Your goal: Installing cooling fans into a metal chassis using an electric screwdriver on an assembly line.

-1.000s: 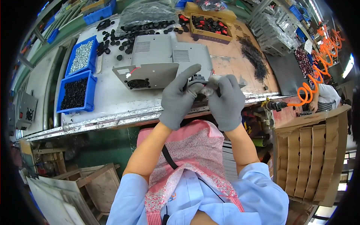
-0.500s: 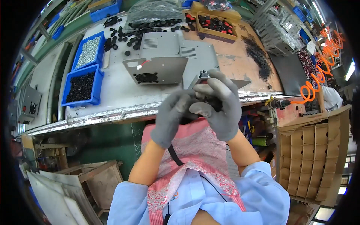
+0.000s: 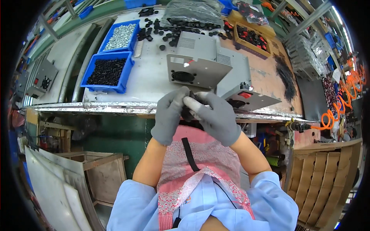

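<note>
My left hand (image 3: 168,115) and my right hand (image 3: 219,120), both in grey gloves, meet in front of the bench edge. Their fingers close round a small black part (image 3: 187,114), mostly hidden, so I cannot make out its kind. Just beyond them stands a grey metal housing (image 3: 210,74) with a round fan opening and a short red-and-white lead. Beside my right hand is a second grey metal housing (image 3: 264,101), with a red rocker switch (image 3: 244,94) in its panel and a dark fan opening partly behind my glove.
Left on the bench are a blue bin (image 3: 126,77) of black screws and another blue bin (image 3: 136,37) of silver fasteners. Loose black caps (image 3: 167,38) lie farther back. A cardboard box (image 3: 241,43) holds black-and-red switches. An orange coiled air hose (image 3: 327,120) hangs right.
My hands have come away from the second housing's panel, uncovering its red switch, and now meet to its left. The view has swung left, so the bench appears farther right.
</note>
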`<state>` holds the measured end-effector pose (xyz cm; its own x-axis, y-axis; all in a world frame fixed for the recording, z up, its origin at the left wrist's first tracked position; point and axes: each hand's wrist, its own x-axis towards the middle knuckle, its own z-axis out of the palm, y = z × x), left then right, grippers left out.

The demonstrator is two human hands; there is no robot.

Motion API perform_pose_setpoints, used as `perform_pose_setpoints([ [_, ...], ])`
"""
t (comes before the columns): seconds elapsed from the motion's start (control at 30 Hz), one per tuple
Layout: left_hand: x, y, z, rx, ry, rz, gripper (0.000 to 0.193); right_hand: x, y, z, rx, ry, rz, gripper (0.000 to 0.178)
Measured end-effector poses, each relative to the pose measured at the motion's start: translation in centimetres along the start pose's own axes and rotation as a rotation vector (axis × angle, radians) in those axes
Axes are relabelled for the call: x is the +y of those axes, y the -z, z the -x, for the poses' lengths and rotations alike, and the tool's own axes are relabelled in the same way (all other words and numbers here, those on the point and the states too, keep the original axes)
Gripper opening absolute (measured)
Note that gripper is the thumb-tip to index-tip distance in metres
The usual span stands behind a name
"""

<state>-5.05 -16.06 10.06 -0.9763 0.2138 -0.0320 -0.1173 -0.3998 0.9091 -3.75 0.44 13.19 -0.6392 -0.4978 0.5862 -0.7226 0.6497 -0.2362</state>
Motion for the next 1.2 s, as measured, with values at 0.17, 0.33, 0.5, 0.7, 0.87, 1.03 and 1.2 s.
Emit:
perform_pose_setpoints([
  [0.17,0.3,2.9,-1.0,0.071,-0.125,-0.209,0.045,0.0,-1.3,-2.2,-0.007,0.008,-0.035,0.042],
  [0.33,1.4,3.9,-5.5,0.283,-0.423,-0.37,0.049,2.3,-4.6,-4.8,0.195,-0.114,-0.089,0.032],
  [0.5,2.2,4.8,-7.9,-0.13,-0.361,-0.147,0.061,2.0,-5.1,-5.7,0.256,-0.196,-0.056,0.036],
  [0.7,2.0,5.8,-10.0,-0.256,-0.227,-0.19,0.057,2.2,-4.8,-6.4,0.233,-0.189,0.051,0.041],
  [0.87,2.0,4.1,-9.5,-0.15,-0.242,-0.045,0.048,1.6,-1.8,-7.3,0.296,-0.084,0.411,0.039],
  [1.03,1.9,3.9,-9.6,-0.124,-0.27,-0.023,0.045,3.7,-2.3,-8.3,0.21,-0.179,0.302,0.042],
  [1.2,1.6,3.2,-10.3,-0.036,-0.435,-0.227,0.041,4.0,-3.5,-8.8,0.31,-0.204,0.292,0.032],
])
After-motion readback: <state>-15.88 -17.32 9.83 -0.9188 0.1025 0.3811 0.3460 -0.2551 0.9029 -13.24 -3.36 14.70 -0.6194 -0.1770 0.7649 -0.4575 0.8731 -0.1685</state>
